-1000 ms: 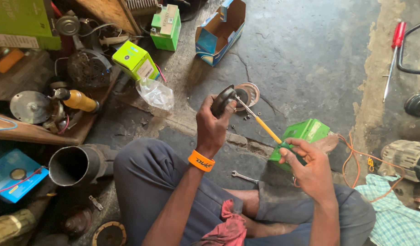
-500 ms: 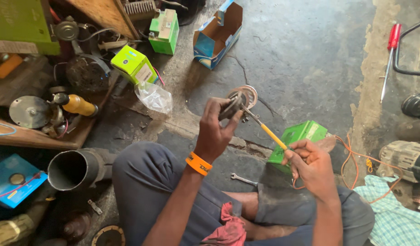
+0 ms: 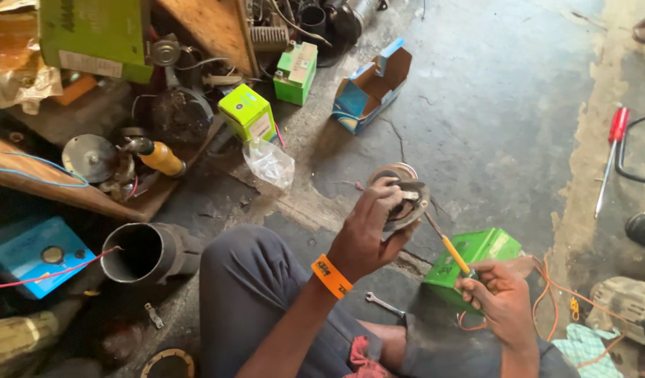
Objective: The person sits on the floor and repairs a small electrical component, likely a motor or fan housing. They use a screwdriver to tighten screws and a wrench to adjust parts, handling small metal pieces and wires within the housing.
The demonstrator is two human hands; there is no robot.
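The left hand gripped a round metal motor part. The right hand pinched a yellow-handled screwdriver, its tip against that part, above a green box.

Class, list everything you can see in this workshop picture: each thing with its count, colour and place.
round metal part: 1, grey, in left hand
screwdriver: 1, yellow handle, in right hand
red screwdriver: 1, floor, far right
green boxes: 3 small, floor
open carton: 1, blue, top centre
spanner: 1, silver, by the knee
pipe: 1, dark, lower left
wristband: 1, orange, left wrist
left hand: centre
right hand: lower right
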